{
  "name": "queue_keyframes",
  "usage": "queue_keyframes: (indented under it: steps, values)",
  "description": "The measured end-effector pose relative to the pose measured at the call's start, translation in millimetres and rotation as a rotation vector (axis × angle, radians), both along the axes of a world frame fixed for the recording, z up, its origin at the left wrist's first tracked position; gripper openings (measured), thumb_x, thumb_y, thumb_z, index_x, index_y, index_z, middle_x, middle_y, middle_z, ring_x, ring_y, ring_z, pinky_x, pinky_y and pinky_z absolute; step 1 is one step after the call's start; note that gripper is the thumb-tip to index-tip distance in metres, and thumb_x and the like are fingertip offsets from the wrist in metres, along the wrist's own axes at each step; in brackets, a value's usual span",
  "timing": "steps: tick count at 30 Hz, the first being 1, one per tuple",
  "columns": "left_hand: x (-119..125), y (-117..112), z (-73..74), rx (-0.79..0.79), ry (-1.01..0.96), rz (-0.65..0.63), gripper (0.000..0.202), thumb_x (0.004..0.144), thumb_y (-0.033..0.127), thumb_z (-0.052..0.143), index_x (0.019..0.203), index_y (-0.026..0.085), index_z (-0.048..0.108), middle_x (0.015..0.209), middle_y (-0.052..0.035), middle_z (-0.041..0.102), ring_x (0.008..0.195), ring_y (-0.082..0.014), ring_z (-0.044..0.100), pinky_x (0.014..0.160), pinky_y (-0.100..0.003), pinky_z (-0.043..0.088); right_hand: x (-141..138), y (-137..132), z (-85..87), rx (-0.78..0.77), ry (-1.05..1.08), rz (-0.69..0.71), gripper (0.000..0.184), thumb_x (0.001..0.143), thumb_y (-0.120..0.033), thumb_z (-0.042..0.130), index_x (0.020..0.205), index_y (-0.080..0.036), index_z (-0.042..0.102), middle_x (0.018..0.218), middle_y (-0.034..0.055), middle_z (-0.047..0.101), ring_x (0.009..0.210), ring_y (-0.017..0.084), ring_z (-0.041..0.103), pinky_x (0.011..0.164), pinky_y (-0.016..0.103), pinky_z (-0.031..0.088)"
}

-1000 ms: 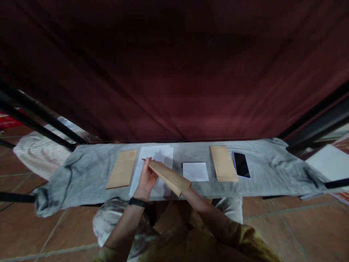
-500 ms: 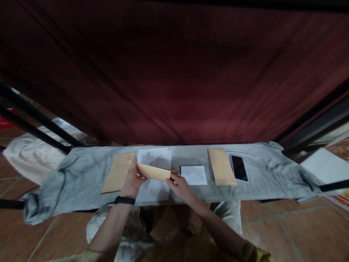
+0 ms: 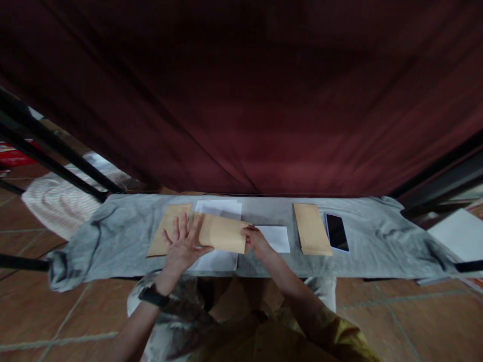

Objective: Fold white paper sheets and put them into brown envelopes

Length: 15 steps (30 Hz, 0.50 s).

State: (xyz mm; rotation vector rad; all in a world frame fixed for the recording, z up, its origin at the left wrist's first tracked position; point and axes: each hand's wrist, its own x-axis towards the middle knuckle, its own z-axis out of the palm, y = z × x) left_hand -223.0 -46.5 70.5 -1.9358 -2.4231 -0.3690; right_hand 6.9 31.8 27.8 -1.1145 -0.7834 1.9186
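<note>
Envelope (image 3: 222, 234) hangs over white sheets (image 3: 217, 262), its right end pinched in my right hand (image 3: 258, 241); its contents are hidden. My left hand (image 3: 183, 251) spreads its fingers at the other end, whether touching I can't tell. Grey cloth (image 3: 385, 241) covers the bench, a red curtain (image 3: 264, 125) behind, tiled floor (image 3: 396, 317) below.

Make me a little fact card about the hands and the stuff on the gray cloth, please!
Held: one brown envelope, over the white sheets
Right hand: pinching its right end
Left hand: spread open by its left end; touching or not, I can't tell
Beyond left hand: more brown paper
Right side: small white paper, brown stack, dark-screened phone
Underneath: gray cloth
</note>
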Motion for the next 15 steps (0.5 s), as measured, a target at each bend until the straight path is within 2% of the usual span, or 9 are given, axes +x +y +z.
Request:
queue_keyframes:
  steps: [3,7,11,15]
  values:
    - [5.3,2.4,-14.0,-0.136,0.13,-0.166,0.121,0.063,0.053,0.084,0.161,0.029,0.018,0.17,-0.0129,0.005,0.155,-0.0431,-0.002,0.119,-0.067,-0.008,-2.7,2.6,-13.7,-0.012,-0.043,0.033,0.02,0.063,-0.03,0.069,0.078,-0.018,0.066,0.066,0.0017,0.069,0.066,0.021,0.069,0.055,0.026,0.049]
    - [24.4,17.5,-26.5,-0.259,0.122,-0.378,0.125,0.059,0.046,0.085,0.162,0.028,0.015,0.17,-0.0155,0.006,0.155,-0.0415,0.004,0.121,-0.064,-0.001,-8.3,5.9,-26.9,0.055,-0.104,0.082,0.021,0.062,-0.029,0.067,0.08,-0.018,0.068,0.071,0.0007,0.071,0.077,0.022,0.069,0.067,0.029,0.052]
    - [38.5,33.2,-32.8,-0.37,0.075,-0.443,0.126,0.06,0.04,0.083,0.162,0.026,0.011,0.167,-0.0188,0.02,0.155,-0.0383,0.013,0.121,-0.063,0.001,-11.4,12.3,-38.1,0.211,-0.212,0.064,0.023,0.07,-0.032,0.062,0.085,-0.016,0.069,0.08,0.0029,0.072,0.085,0.023,0.067,0.08,0.034,0.052]
    - [40.5,41.9,-37.3,-0.397,0.064,-0.458,0.124,0.062,0.036,0.079,0.162,0.025,0.007,0.161,-0.0192,0.033,0.152,-0.0371,0.022,0.121,-0.063,0.002,-11.7,17.0,-49.4,0.295,-0.257,0.027,0.024,0.077,-0.032,0.057,0.088,-0.015,0.07,0.081,0.0053,0.072,0.087,0.023,0.065,0.082,0.037,0.052]
